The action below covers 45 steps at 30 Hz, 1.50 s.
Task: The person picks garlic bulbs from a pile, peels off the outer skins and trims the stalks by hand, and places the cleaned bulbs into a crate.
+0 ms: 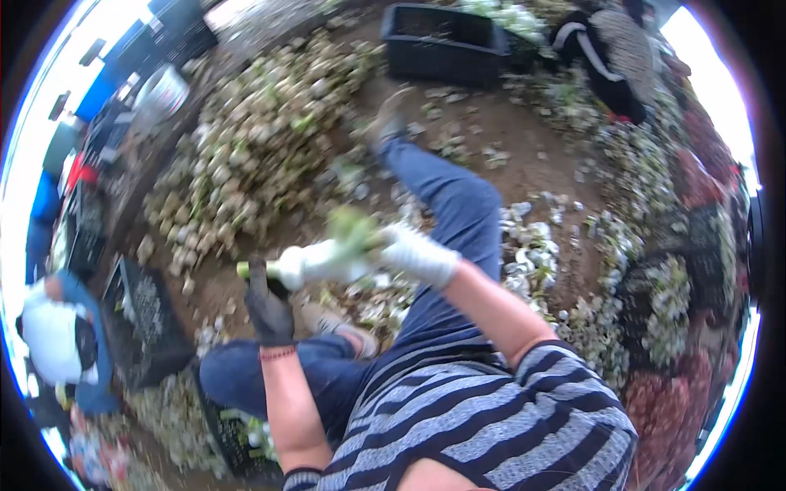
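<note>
A long white vegetable with a blurred pale green leafy part [352, 233] lies across the space between my hands, above my bent legs. My left hand [268, 313], in a dark grey glove, is closed around its left end, where a small green piece sticks out past the fingers. My right hand [419, 255], in a white glove, is closed at the leafy side, smeared by motion. Whether either hand also has a tool in it is not visible. White trimmings [528, 250] cover the ground beside my legs.
A large heap of pale, roundish vegetables [233, 168] lies ahead to the left. A black crate [446, 45] stands beyond my foot, another dark crate [147, 323] at left. One person in a white hat [53, 331] is at left. Red mesh sacks [667, 409] lie at right.
</note>
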Motion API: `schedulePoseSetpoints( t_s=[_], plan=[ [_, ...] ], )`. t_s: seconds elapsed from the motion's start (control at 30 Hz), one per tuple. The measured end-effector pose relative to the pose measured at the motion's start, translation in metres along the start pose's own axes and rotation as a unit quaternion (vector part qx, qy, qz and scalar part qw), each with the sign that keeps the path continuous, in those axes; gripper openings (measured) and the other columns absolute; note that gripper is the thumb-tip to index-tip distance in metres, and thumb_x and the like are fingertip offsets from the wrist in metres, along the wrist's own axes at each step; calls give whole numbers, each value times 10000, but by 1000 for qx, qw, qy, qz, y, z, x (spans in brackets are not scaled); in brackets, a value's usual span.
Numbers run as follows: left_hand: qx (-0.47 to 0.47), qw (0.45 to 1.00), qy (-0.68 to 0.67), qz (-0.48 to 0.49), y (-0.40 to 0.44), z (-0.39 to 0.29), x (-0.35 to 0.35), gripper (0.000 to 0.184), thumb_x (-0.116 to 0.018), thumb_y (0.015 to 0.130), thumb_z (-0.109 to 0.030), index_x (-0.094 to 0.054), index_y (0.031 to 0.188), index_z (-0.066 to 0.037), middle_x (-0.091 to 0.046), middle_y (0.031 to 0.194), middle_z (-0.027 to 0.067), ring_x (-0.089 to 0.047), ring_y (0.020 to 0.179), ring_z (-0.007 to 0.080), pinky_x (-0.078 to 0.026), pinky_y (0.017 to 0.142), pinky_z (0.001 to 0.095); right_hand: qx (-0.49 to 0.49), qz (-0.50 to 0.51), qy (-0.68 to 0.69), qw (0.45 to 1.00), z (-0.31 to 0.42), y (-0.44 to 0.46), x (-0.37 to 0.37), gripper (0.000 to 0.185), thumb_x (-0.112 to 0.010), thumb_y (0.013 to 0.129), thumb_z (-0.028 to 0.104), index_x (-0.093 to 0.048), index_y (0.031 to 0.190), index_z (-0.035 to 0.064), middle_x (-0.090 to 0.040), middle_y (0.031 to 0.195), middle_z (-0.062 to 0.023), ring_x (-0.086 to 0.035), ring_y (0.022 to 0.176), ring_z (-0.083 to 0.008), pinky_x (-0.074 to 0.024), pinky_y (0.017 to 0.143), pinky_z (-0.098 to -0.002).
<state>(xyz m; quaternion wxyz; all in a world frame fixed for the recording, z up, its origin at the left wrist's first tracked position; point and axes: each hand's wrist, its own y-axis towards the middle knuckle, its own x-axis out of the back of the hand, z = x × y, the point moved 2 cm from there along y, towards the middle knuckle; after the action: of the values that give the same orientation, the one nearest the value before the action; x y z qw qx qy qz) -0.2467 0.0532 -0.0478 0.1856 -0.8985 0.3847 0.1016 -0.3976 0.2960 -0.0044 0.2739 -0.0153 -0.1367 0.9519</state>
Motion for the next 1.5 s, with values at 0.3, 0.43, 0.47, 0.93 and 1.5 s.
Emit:
schedulePoseSetpoints(
  t_s=[0.3,0.43,0.47,0.93,1.5],
  plan=[
    [-143,988,54,-8,-30,-37,-27,254,-705,940,-166,-663,1168,-60,-671,1193,82,-635,1050,160,-552,836,310,127,-82,-399,904,-27,38,-22,428,-646,934,268,-564,1232,-27,-664,978,-228,-656,905,-390,-531,796,-452],
    [-261,946,192,24,-46,-41,-38,323,-743,883,-63,-657,1194,-58,-652,1218,117,-625,1087,224,-531,898,350,232,-120,-405,876,57,36,-56,368,-640,910,155,-595,1249,19,-669,1037,-210,-661,948,-360,-532,803,-418],
    [-315,892,322,29,-50,-44,-41,345,-747,872,-49,-654,1205,-54,-654,1203,128,-629,1070,244,-528,897,362,231,-121,-405,876,55,40,-60,368,-640,910,155,-595,1249,19,-669,1037,-210,-661,948,-360,-532,803,-418],
    [-130,985,-98,64,-58,-6,-2,294,-671,847,117,-625,1082,-53,-653,1229,148,-609,1195,263,-556,951,332,36,-20,-540,840,-66,87,-21,161,-655,864,145,-690,962,21,-704,877,-205,-686,861,-387,-554,811,-457],
    [-273,957,-102,9,-65,-79,37,167,-627,891,92,-590,922,-67,-652,1023,76,-616,1114,244,-522,945,362,63,-24,-407,911,-63,127,-41,275,-641,868,37,-653,1142,7,-695,989,-199,-677,901,-329,-528,813,-401]
  ],
)
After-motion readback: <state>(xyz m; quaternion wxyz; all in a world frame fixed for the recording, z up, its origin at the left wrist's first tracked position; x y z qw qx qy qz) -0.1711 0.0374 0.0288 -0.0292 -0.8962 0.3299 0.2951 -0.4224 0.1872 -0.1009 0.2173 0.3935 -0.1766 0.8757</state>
